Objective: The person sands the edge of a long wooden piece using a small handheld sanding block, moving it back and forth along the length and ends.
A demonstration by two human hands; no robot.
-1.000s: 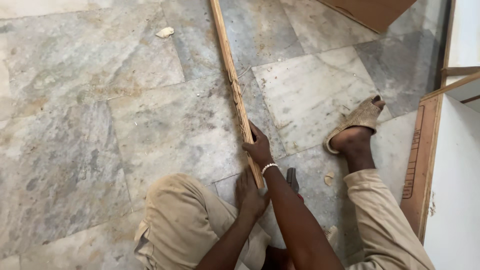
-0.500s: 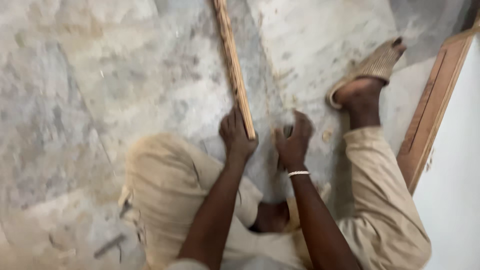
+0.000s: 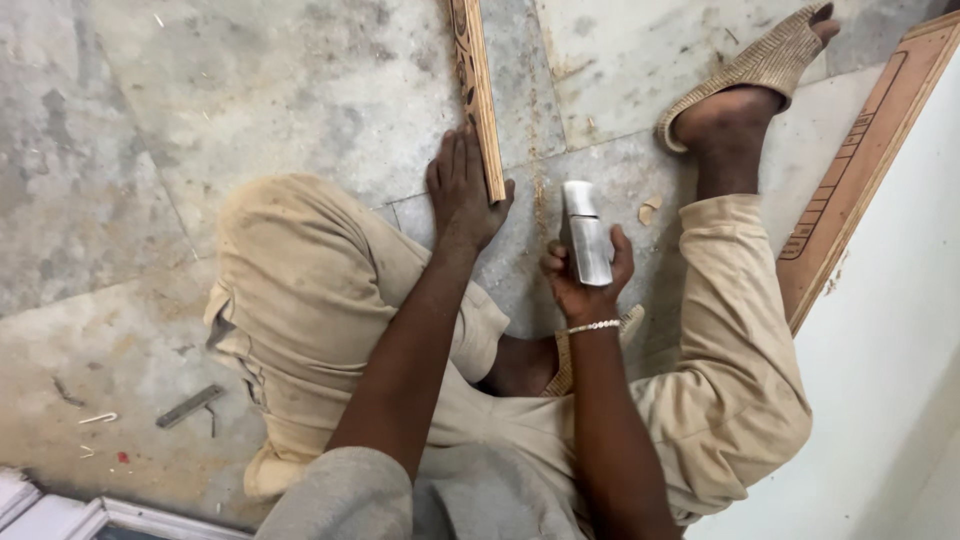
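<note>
Person sits on the grey marble tile floor [image 3: 250,90], knees spread, in beige dusty trousers [image 3: 320,300]. Right hand [image 3: 588,275], beaded bracelet on the wrist, fingers [image 3: 553,262] clamped round the lower part of a flat shiny metal block-shaped tool [image 3: 585,235], held upright just above the floor between the legs. Can't tell exactly what kind of tool. Left hand [image 3: 462,195] lies palm down on the floor just left of it, fingers straight and together, thumb spread out; near end of a long thin brown wooden strip [image 3: 476,90] sits in the gap between thumb and fingers, touching the hand. Strip runs away along the floor to the far edge of view. Small wood chip [image 3: 648,210] on the floor right of the tool. Further right, foot in a tan woven sandal [image 3: 760,65]. Brown wooden board [image 3: 860,170] leans by the white wall at the floor's right edge. Small grey metal bar [image 3: 188,405] lies near the floor's near-left corner.
</note>
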